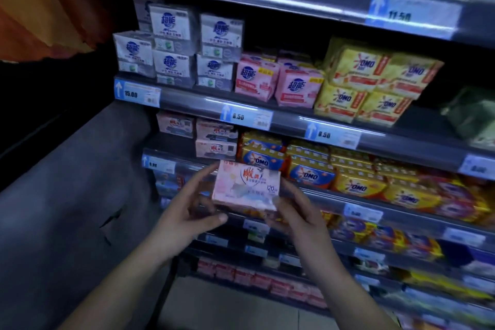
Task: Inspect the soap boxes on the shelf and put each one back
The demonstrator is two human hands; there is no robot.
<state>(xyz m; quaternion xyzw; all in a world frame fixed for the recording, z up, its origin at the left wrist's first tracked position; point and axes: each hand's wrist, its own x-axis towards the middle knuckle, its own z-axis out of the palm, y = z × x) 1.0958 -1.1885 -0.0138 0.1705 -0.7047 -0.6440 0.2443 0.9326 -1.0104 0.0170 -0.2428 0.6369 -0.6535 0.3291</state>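
Both hands are on it. The left hand (184,211) has its fingers running up the left edge of the pink soap box (245,186) with the thumb tucked in below. The right hand (294,214) is pinching the lower right corner, its fingers curled in behind the box. It is held in the air between them, printed face tilted up towards the camera, just in front of the shelf (289,120) and not resting on it.

By the look of it, this is the inspecting step: the box is off the shelf and being read. Putting it back is not yet done.

Just behind and above the box sit the matching pink boxes (215,139), some stacked, with a gap (171,146) beside them that looks like its likely home. To their right are the blue and yellow OMO packs (263,161). One level up stand the white boxes (171,45).

How many boxes have already been checked can't be told from here. Plenty of boxes are standing on the shelf, so this reads as somewhere mid-task, with this box to go back.
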